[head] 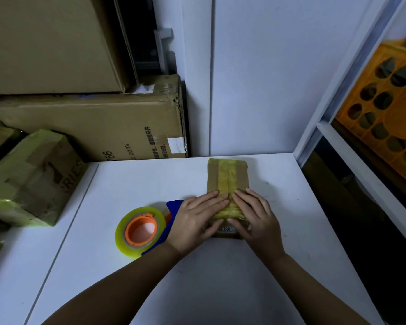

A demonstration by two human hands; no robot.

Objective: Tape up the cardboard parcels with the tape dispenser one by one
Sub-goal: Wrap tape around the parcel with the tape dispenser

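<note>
While both forearms reach in over the white table point(197, 289), the left hand point(197, 221) and right hand point(256, 216) lie flat on the small cardboard parcel point(227, 181), straight fingers nearly meeting over its yellowish tape strip. Just left of the left-hand fingers lies the tape dispenser point(141, 228). Farther left sits a taped parcel point(33, 177), with big cartons point(92, 127) beyond.

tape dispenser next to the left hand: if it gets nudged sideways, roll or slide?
Probably slides: the tape dispenser lies on its side, roll face-up, blue frame against the white table. Looks light plastic, so an easy push. The glossy tape could feel slick.
</note>
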